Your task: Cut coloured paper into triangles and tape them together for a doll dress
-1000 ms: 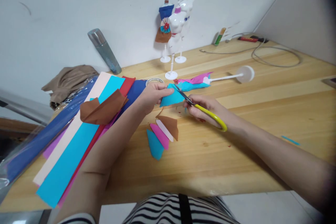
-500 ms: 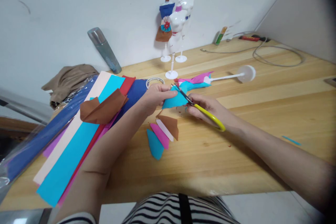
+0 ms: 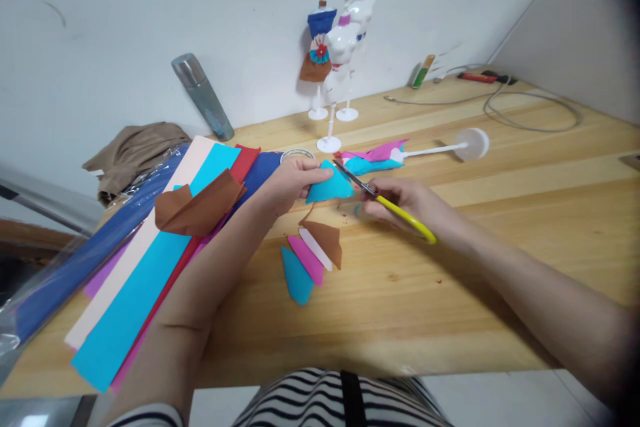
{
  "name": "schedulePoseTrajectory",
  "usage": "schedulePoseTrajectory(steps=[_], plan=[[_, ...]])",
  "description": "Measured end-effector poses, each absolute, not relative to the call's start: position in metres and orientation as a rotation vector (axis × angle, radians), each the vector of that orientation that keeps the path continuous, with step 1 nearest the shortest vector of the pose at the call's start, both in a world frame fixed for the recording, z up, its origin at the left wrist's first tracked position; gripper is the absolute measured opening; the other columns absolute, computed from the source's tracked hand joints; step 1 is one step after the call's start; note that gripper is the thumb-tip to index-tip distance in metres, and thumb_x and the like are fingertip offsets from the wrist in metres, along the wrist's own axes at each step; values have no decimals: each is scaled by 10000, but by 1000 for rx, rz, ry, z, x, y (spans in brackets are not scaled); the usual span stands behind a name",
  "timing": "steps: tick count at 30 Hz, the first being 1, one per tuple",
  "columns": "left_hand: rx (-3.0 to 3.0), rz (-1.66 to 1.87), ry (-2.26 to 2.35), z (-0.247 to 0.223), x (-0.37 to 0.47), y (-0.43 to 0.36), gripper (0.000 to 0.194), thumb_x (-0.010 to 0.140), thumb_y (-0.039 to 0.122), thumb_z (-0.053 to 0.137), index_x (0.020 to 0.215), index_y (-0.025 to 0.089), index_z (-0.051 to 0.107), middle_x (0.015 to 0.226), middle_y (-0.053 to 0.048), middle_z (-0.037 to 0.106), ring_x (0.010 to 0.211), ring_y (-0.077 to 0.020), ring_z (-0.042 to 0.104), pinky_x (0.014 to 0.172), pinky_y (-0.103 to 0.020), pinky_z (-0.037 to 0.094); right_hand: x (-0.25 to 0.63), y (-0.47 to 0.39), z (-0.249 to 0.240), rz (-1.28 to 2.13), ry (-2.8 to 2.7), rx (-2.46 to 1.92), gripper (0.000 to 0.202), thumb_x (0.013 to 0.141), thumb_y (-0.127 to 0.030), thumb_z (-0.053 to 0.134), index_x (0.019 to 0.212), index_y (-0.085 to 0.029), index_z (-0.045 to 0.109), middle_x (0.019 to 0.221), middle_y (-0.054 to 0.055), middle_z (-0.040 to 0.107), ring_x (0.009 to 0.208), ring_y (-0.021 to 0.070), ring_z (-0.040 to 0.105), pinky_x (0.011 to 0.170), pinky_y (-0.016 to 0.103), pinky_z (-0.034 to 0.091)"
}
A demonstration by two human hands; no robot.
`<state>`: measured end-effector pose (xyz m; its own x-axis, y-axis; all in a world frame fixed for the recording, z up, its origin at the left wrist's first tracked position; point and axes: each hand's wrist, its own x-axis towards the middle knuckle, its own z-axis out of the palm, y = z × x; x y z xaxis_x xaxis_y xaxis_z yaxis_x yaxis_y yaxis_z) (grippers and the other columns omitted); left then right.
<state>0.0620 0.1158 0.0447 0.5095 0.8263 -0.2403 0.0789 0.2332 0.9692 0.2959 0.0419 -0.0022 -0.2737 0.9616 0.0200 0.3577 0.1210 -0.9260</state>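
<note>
Between the thumb and fingers of my left hand (image 3: 296, 180) is a small blue crepe paper piece (image 3: 327, 185), held above the table. My right hand (image 3: 400, 200) grips yellow-handled scissors (image 3: 404, 213), whose blades point at the blue piece's upper right edge. Just beyond lies a mannequin stand (image 3: 434, 149) on its side, wrapped in pink and blue paper. Below my hands, cut pieces rest on the table: a brown piece (image 3: 325, 240), a pale pink strip (image 3: 316, 249), a magenta piece (image 3: 306, 259) and a blue piece (image 3: 297, 277).
Long paper strips (image 3: 145, 287) lie at left with folded brown paper (image 3: 200, 203) on top. A tape roll (image 3: 299, 155) is behind my left hand. Upright mannequins (image 3: 343, 40) and a grey bottle (image 3: 204, 97) stand by the wall; a cable (image 3: 530, 127) loops at right.
The scissors have moved slightly right, away from the blue paper, and the paper now looks smaller. A thin blue strip at the right of the table is no longer visible. The view has shifted slightly.
</note>
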Motion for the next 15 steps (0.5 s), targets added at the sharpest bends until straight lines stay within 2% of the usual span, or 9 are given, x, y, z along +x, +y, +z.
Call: schedulePoseTrajectory(steps=[5, 10, 15], plan=[[1267, 625, 916, 48, 59, 119, 408, 839, 200, 862, 576, 163, 552, 538, 46, 467, 500, -50, 431, 495, -176, 352, 319, 45, 4, 1054, -1897, -1437, 502, 803, -690, 767, 796, -207, 629, 683, 0, 518, 632, 161, 430, 594, 312, 297], [1270, 627, 920, 48, 62, 117, 426, 834, 197, 874, 576, 161, 537, 536, 52, 466, 491, -44, 428, 494, -180, 345, 316, 38, 12, 952, -1958, -1258, 522, 865, -722, 676, 910, -208, 602, 790, 16, 555, 714, 200, 501, 662, 334, 406], [1298, 616, 912, 46, 61, 117, 413, 825, 239, 893, 584, 161, 566, 528, 44, 478, 494, -51, 443, 490, -179, 358, 308, 37, 20, 957, -2161, -1405, 503, 854, -698, 669, 862, -198, 620, 740, 26, 613, 672, 204, 538, 644, 325, 419]])
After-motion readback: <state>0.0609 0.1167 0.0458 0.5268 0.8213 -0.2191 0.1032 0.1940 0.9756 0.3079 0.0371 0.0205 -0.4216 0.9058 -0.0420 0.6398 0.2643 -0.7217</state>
